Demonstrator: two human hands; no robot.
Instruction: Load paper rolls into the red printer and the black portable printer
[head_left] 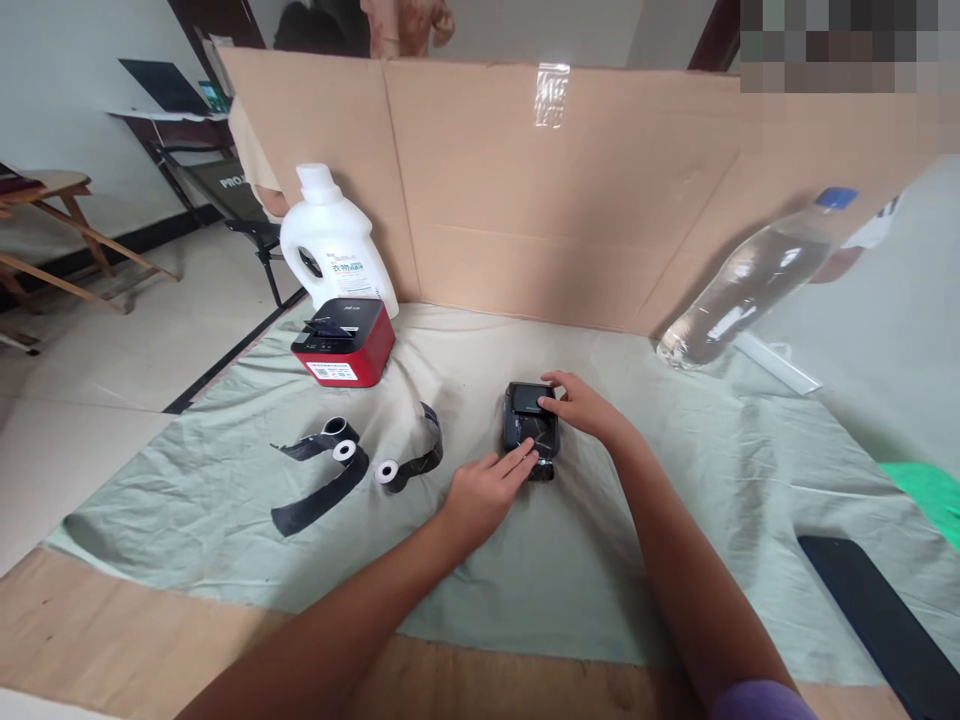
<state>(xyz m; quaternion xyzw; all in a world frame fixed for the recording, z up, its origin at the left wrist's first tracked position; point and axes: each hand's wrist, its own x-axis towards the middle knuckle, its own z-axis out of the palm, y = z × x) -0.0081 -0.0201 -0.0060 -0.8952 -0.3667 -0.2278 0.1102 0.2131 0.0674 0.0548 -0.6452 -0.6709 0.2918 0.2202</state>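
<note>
Where the head view shows the work surface, a small black device (531, 428) lies flat on the pale green cloth (600, 560) just right of the frame's centre, held from two sides, apparently so that it cannot slide on the loose fabric. The right hand (581, 405) comes in from the right and rests over the device's upper right edge, fingers bent onto its top face in a light grasp rather than a clench. The left hand (484, 492) lies to the lower left, fingers extended flat, the fingertips (525, 458) pressing on the device's near edge; it grips nothing. The device thus sits between the two hands, touching both. Left of centre, two unwound black rolls (330, 470) (411, 458) lie apart from the hands. In the upper left stand a red-and-black printer (343, 342) and behind it a white jug (334, 245). A clear bottle (750, 280) leans against the cardboard screen (525, 190) at upper right.
</note>
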